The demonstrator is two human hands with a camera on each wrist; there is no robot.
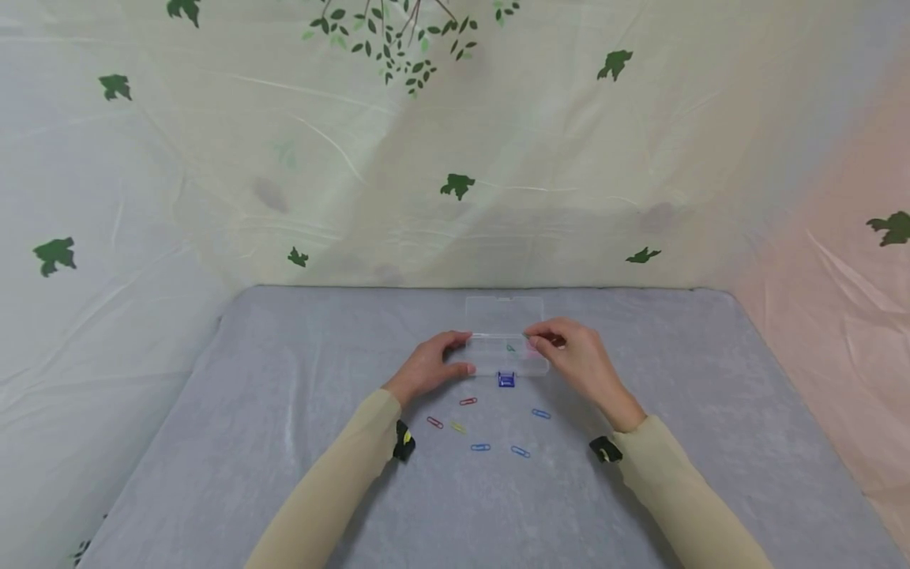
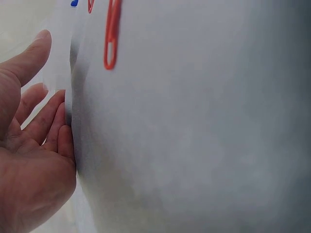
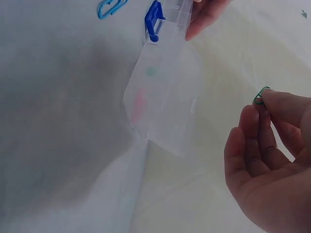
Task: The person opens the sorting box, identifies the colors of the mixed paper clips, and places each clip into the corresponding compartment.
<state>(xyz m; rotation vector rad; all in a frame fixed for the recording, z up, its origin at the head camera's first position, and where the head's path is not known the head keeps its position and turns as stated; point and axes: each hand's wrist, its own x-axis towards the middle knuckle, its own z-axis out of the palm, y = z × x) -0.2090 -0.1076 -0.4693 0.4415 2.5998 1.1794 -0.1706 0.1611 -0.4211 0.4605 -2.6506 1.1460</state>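
A clear plastic box (image 1: 486, 367) stands on the cloth, its transparent lid (image 1: 505, 314) raised at the back and a blue latch (image 1: 506, 380) at the front. My left hand (image 1: 426, 368) holds the box's left end between thumb and fingers. Between thumb and forefinger, my right hand (image 1: 581, 360) pinches a green paper clip (image 3: 261, 92) over the box's right end, apart from its wall. Through the clear plastic show a small green thing (image 1: 510, 348) and a blurred pink one (image 3: 139, 105); their kind is hard to make out.
In front of the box lie two red paper clips (image 1: 468, 401), a yellow paper clip (image 1: 458, 427) and several blue paper clips (image 1: 520, 452). Grey cloth (image 1: 270, 474) covers the table. Behind it hangs a pale curtain (image 1: 398, 158) with green leaf prints.
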